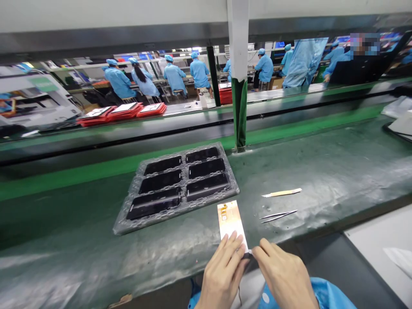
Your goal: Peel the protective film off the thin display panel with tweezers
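Observation:
A phone screen panel lies at the bench's near edge, its pale coppery back up and a small gold flex cable at its far end. My left hand holds its near end, fingers flat on top, thumb at the edge. At the near right corner, my right hand is closed in a pinch on a small white tab. Tweezers and a slim yellow-handled tool with a pointed tip rest to the right. A clear plastic tray with several black phone screens is farther left.
A post rises from the green-matted bench, behind the tray. Beyond it, red trays sit on another line. Several people in blue coats work in the background. White bags lie at far right.

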A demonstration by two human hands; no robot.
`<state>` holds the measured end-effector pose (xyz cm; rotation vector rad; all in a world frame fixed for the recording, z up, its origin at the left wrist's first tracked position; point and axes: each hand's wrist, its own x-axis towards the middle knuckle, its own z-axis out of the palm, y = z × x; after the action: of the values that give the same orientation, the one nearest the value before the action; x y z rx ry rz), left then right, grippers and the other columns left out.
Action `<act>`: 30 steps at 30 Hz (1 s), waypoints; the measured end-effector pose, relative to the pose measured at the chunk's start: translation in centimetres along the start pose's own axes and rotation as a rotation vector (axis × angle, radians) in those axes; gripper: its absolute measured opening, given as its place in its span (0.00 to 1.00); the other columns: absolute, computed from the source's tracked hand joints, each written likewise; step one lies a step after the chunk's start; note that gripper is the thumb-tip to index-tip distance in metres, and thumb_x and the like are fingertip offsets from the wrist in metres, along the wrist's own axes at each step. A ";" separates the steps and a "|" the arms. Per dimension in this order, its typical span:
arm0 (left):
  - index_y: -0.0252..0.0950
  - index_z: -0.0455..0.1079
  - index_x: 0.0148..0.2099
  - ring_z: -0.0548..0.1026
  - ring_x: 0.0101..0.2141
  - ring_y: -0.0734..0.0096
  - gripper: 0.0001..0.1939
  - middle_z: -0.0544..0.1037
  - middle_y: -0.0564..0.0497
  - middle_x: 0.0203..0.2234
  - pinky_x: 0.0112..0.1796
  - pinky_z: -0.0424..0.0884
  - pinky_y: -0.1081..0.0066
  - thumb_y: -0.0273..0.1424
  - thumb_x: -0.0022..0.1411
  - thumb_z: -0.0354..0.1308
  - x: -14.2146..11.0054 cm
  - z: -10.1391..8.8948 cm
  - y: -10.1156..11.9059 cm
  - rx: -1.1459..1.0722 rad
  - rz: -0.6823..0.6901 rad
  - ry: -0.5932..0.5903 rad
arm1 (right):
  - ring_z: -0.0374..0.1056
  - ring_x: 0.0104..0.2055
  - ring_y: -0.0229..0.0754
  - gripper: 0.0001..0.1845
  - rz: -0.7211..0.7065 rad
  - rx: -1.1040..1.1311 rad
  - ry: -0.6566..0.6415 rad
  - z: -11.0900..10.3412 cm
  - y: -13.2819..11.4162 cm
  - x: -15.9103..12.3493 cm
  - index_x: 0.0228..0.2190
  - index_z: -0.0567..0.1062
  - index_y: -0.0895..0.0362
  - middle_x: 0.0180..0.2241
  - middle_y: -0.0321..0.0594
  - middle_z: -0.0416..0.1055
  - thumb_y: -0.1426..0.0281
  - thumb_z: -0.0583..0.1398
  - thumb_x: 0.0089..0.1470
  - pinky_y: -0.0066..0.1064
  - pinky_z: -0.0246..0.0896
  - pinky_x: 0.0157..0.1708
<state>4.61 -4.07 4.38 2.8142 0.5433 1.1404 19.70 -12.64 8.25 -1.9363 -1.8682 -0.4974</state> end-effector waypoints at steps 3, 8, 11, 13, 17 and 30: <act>0.31 0.72 0.48 0.77 0.53 0.63 0.09 0.82 0.44 0.46 0.56 0.73 0.62 0.25 0.70 0.52 0.0 -0.1 0.1 0.009 0.005 0.004 | 0.68 0.21 0.37 0.24 0.004 -0.006 -0.012 -0.1 -0.1 0.0 0.25 0.66 0.52 0.22 0.33 0.70 0.81 0.41 0.66 0.31 0.51 0.19; 0.31 0.73 0.49 0.78 0.52 0.63 0.10 0.81 0.44 0.47 0.55 0.74 0.62 0.26 0.71 0.52 0.1 0.0 0.2 0.019 -0.003 0.014 | 0.68 0.21 0.39 0.19 -0.003 -0.029 -0.055 -0.2 -0.2 0.4 0.25 0.65 0.52 0.23 0.33 0.70 0.88 0.51 0.54 0.33 0.52 0.19; 0.31 0.73 0.48 0.78 0.52 0.63 0.09 0.81 0.44 0.47 0.55 0.74 0.62 0.26 0.71 0.52 0.0 0.1 0.2 0.016 -0.008 0.020 | 0.68 0.21 0.39 0.18 -0.018 -0.020 -0.092 -0.4 -0.2 0.7 0.23 0.65 0.51 0.23 0.30 0.71 0.88 0.58 0.46 0.33 0.52 0.18; 0.31 0.73 0.49 0.78 0.52 0.62 0.10 0.81 0.44 0.47 0.55 0.74 0.62 0.26 0.71 0.52 0.0 0.1 0.2 0.017 -0.011 0.021 | 0.68 0.21 0.40 0.19 -0.011 -0.033 -0.106 -0.6 -0.2 0.9 0.23 0.65 0.51 0.23 0.30 0.71 0.88 0.61 0.41 0.34 0.52 0.18; 0.31 0.73 0.50 0.78 0.52 0.61 0.10 0.81 0.43 0.48 0.53 0.76 0.61 0.26 0.71 0.52 -0.1 0.1 0.2 0.020 -0.025 0.010 | 0.69 0.22 0.41 0.20 -0.016 -0.052 -0.141 -1.0 -0.3 1.3 0.24 0.67 0.52 0.23 0.30 0.72 0.88 0.64 0.37 0.34 0.54 0.18; 0.32 0.73 0.51 0.78 0.52 0.61 0.11 0.81 0.44 0.47 0.53 0.76 0.61 0.27 0.71 0.51 -0.2 0.2 0.1 0.018 -0.024 0.010 | 0.70 0.22 0.41 0.19 -0.029 -0.094 -0.200 -1.1 -0.5 1.9 0.23 0.67 0.52 0.23 0.30 0.72 0.86 0.66 0.39 0.35 0.53 0.18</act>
<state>4.66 -4.20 4.14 2.8098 0.5898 1.1523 19.34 -11.59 10.19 -2.0901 -2.0316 -0.4208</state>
